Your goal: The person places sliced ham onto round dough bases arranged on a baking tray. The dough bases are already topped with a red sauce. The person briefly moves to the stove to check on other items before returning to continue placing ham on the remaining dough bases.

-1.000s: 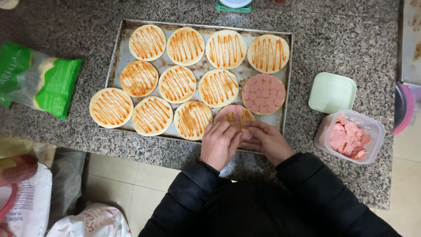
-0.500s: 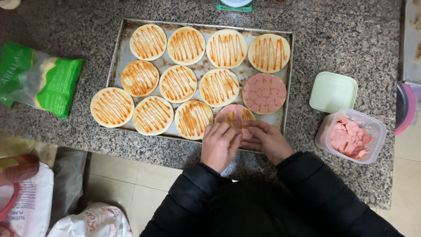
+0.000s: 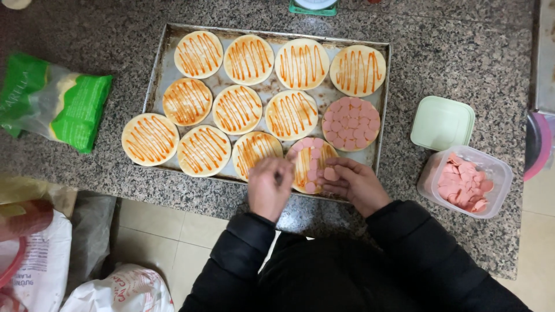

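A partly covered dough round [image 3: 311, 164] lies at the near edge of the baking tray [image 3: 155, 81]. The right hand [image 3: 355, 185] is pinched on pink sausage slices [image 3: 330, 173]; the left hand [image 3: 269, 188] is curled, its grip unclear. Slices could be dropped off the tray's near edge if released carelessly.

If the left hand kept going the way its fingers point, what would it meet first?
Probably the half-topped round just ahead of the left hand, on the tray; its fingers point up and slightly right. Height above it is unclear.
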